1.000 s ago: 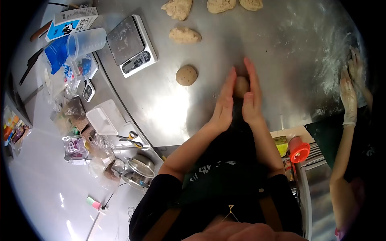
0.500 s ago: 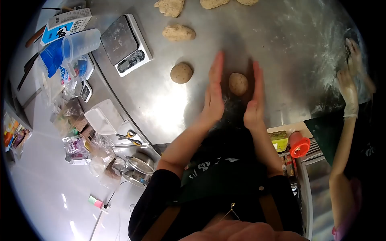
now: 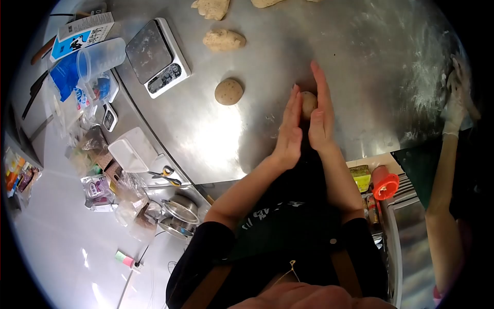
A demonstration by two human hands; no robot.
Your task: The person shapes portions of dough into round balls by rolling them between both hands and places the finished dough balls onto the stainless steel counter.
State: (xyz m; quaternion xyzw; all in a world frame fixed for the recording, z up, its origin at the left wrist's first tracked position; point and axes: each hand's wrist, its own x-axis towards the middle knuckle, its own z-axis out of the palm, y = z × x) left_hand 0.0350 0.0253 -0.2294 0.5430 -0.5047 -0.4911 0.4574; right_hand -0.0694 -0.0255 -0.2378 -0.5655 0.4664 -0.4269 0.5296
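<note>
A round ball of dough [image 3: 309, 104] sits on the metal table between my two hands, partly covered by them. My left hand [image 3: 289, 135] is on its left, held edge-down with fingers stretched straight. On the other side my right hand [image 3: 322, 116] stands upright against the ball, its fingers also extended. Neither hand has its fingers wrapped round the dough. To the left rests a second smooth dough ball [image 3: 229, 91]. Beyond it lies a rough oblong dough piece [image 3: 224, 39], with another uneven dough lump [image 3: 211, 7] at the top edge.
A digital scale [image 3: 157, 57] stands left of the dough. Farther left are a clear measuring jug [image 3: 101, 59], a milk carton [image 3: 82, 35], a white tub [image 3: 133, 149] and scissors [image 3: 165, 175]. At right, a co-worker's gloved hand [image 3: 455, 110] is over the floured metal table [image 3: 375, 98].
My hands have come closer together around the dough ball, my left hand moving right. The view has shifted slightly. The co-worker's hands at the right have moved a little.
</note>
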